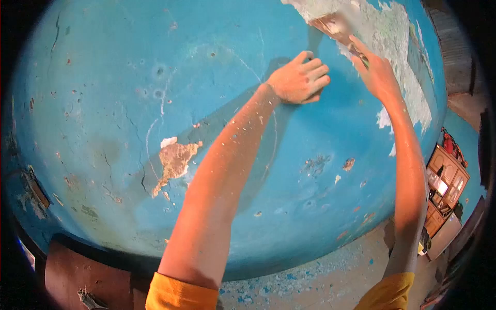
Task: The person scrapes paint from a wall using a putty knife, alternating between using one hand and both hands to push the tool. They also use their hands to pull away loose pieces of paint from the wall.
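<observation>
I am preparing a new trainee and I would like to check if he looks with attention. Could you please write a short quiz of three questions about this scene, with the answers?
1. Which hand holds the scraper?
2. True or false: the left hand is stretched flat with its fingers spread.
3. Fill in the missing word: below the blue wall, blue flakes lie scattered on the ____.

Key:
1. The right hand.
2. False; the left hand has its fingers curled.
3. floor
</observation>
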Demonstrator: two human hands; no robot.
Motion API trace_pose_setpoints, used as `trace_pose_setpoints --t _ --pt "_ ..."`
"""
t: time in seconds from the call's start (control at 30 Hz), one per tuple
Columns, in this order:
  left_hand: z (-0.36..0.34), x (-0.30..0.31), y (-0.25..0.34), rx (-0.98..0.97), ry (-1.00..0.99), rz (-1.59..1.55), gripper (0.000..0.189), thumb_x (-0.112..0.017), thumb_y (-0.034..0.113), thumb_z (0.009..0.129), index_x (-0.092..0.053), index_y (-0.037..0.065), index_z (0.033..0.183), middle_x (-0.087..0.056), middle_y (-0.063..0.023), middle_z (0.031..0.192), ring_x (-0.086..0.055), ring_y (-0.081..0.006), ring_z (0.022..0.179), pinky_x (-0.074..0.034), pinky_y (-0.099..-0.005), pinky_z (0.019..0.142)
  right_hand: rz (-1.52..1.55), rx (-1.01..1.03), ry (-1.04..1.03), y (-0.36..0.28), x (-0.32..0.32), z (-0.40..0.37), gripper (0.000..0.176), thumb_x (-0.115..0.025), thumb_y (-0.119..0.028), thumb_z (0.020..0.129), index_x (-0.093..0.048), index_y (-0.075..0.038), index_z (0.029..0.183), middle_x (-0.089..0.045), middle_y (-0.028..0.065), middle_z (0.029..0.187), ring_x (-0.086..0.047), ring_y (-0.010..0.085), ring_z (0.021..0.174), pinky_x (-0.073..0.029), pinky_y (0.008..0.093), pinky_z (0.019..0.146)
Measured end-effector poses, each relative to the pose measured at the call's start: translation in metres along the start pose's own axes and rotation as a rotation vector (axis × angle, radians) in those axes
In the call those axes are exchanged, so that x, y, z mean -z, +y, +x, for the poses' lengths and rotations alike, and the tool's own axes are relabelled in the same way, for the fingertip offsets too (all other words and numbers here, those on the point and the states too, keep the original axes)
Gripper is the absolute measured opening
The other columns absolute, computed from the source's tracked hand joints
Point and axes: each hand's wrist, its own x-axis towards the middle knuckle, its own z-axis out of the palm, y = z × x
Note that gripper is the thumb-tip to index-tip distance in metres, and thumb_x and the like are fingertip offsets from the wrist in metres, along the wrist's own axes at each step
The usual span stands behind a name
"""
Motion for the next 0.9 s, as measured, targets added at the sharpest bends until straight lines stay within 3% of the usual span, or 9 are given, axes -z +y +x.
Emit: trace_pose_setpoints --t 0.2,0.27,0.37,0.43,0.47,0.6,0.7,0.8,0.9 --pt "0.001 0.001 -0.004 0.014 0.08 0.093 0.03 -0.068 0.018 0.07 -0.052 0.012 0.095 -0.054 -0.0038 0.097 -0.053 -0.0207 0.093 -0.04 -0.0404 0.089 -0.015 0.029 -0.175 0.025 0.003 0.018 0.052 -0.053 -0.018 0.092 -0.039 -0.037 0.139 -0.066 0.0184 0.107 -0.064 0.0341 0.095 -0.049 0.0417 0.084" --pt "0.008 -0.005 0.003 -0.013 0.097 0.072 0.032 -0.068 0.018 0.07 -0.053 0.012 0.098 -0.055 -0.0041 0.101 -0.054 -0.021 0.096 -0.04 -0.0401 0.09 0.122 0.316 0.001 0.049 -0.014 0.023 0.053 -0.054 -0.02 0.092 -0.039 -0.04 0.139 -0.066 0.0201 0.099 -0.065 0.0334 0.081 -0.049 0.0408 0.077" --pt "0.013 -0.009 0.004 0.051 -0.015 0.098 0.041 -0.068 0.017 0.071 -0.052 0.01 0.108 -0.054 -0.0065 0.114 -0.051 -0.0232 0.109 -0.039 -0.0419 0.095 0.046 0.168 -0.089 0.045 -0.008 0.015 0.054 -0.057 -0.02 0.089 -0.041 -0.036 0.138 -0.066 0.0173 0.106 -0.062 0.0377 0.097 -0.049 0.0417 0.086" --pt "0.016 -0.008 -0.001 0.227 0.085 0.139 0.049 -0.068 0.016 0.072 -0.05 0.009 0.116 -0.049 -0.0092 0.126 -0.045 -0.0258 0.121 -0.036 -0.0435 0.103 0.021 0.074 -0.125 0.047 0.001 0.002 0.054 -0.057 -0.022 0.089 -0.041 -0.036 0.138 -0.066 0.0178 0.103 -0.063 0.0374 0.095 -0.049 0.0427 0.084" --pt "0.018 -0.006 -0.003 0.247 0.013 0.16 0.053 -0.069 0.016 0.072 -0.048 0.007 0.12 -0.045 -0.0104 0.131 -0.04 -0.0272 0.127 -0.031 -0.0453 0.109 0.052 0.126 -0.165 0.06 0.0 -0.003 0.052 -0.056 -0.024 0.089 -0.041 -0.035 0.138 -0.066 0.0183 0.102 -0.062 0.0381 0.094 -0.05 0.0435 0.084" --pt "0.017 -0.014 -0.004 0.123 -0.047 0.225 0.054 -0.07 0.016 0.07 -0.049 0.007 0.119 -0.045 -0.0109 0.132 -0.038 -0.0278 0.129 -0.029 -0.0455 0.112 0.113 0.224 -0.089 0.074 -0.033 -0.009 0.051 -0.054 -0.025 0.091 -0.04 -0.033 0.139 -0.064 0.0228 0.097 -0.065 0.0367 0.082 -0.05 0.0436 0.075" --pt "0.02 -0.01 -0.004 0.2 -0.019 0.216 0.055 -0.071 0.014 0.067 -0.049 0.008 0.118 -0.045 -0.0109 0.132 -0.038 -0.028 0.129 -0.029 -0.0455 0.112 0.087 0.222 -0.043 0.01 -0.042 0.018 0.05 -0.053 -0.022 0.091 -0.041 -0.034 0.138 -0.065 0.0207 0.1 -0.064 0.0372 0.087 -0.05 0.0447 0.078" --pt "0.024 0.002 0.005 0.262 0.037 0.33 0.055 -0.071 0.012 0.066 -0.05 0.008 0.116 -0.045 -0.0104 0.132 -0.039 -0.0272 0.129 -0.029 -0.0459 0.111 0.035 0.18 -0.141 -0.001 -0.009 0.032 0.049 -0.053 -0.022 0.089 -0.044 -0.035 0.136 -0.066 0.0172 0.1 -0.063 0.0379 0.089 -0.05 0.0461 0.082" --pt "0.019 -0.001 0.004 0.261 0.052 0.425 0.049 -0.068 0.011 0.068 -0.05 0.009 0.114 -0.047 -0.0082 0.13 -0.041 -0.0246 0.127 -0.029 -0.0451 0.111 0.061 0.244 -0.005 0.059 -0.004 0.013 0.049 -0.054 -0.023 0.089 -0.044 -0.034 0.136 -0.066 0.0177 0.101 -0.062 0.0388 0.088 -0.049 0.047 0.082"
